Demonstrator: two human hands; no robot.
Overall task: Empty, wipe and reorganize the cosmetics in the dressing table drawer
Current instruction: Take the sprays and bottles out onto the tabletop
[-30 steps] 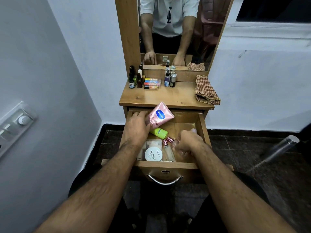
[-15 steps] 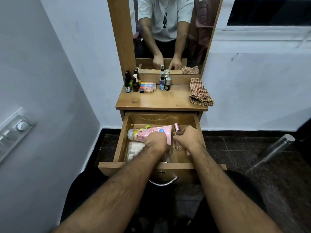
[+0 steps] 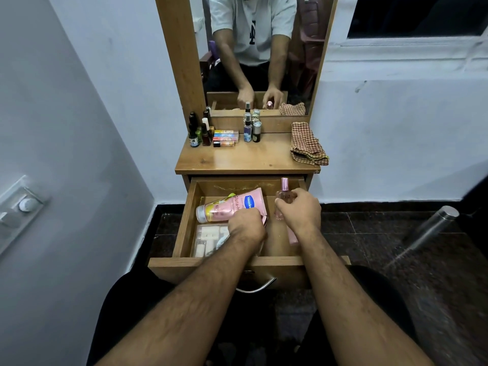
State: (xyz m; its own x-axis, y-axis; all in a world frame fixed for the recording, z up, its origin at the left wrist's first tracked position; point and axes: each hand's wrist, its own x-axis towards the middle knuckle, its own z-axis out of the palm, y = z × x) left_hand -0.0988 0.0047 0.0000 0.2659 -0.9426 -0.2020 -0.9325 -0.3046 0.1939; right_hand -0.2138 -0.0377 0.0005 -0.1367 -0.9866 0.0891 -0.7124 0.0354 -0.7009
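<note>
Two hands work inside the one open drawer [image 3: 184, 228]. The left hand [image 3: 245, 225] is curled at the drawer's middle, fingers bent down over the crimped end of a pink lotion tube [image 3: 232, 207] that lies on its side across the back half, cap toward the left wall; whether it actually grips the tube cannot be told. The right hand [image 3: 301, 211] pinches one small pink perfume bottle [image 3: 284, 196], upright near the back right corner. A clear divided box [image 3: 208, 240] sits in the front left corner.

On the surface [image 3: 248, 159] above, several small dark bottles [image 3: 199, 133] cluster at the back left corner, a stack of coloured lip balm sticks [image 3: 224, 138] beside them, two spray bottles [image 3: 252, 130] at mid back, and one folded checked cloth [image 3: 306, 143] at the right edge. A mirror [image 3: 258, 54] stands behind.

White walls close in left and behind; dark tiled floor [image 3: 369, 233] lies open to the right. The surface's front half is bare wood.
</note>
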